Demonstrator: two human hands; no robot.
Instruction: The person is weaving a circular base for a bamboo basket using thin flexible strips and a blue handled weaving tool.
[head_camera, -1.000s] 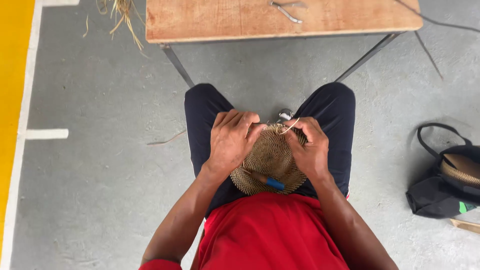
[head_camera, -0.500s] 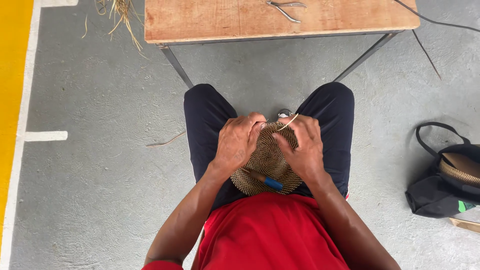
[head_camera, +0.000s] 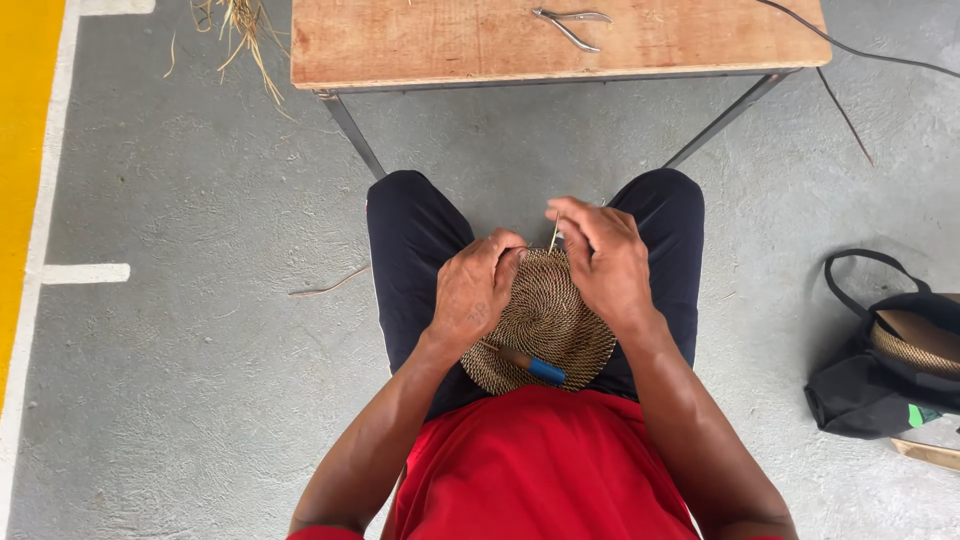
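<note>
Gripping a coiled woven disc (head_camera: 545, 320) on the lap, left hand (head_camera: 475, 290) clasps its edge; right hand (head_camera: 605, 260) pinches a strand (head_camera: 554, 235). Black bag (head_camera: 870, 385) holds woven pieces on grey floor (head_camera: 180, 330).

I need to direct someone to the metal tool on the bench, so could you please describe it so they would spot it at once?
Find the wooden table beyond the seated person's knees. Near its far edge lie the pliers, slim, grey metal with two splayed handles, the only tool on the tabletop.
</note>
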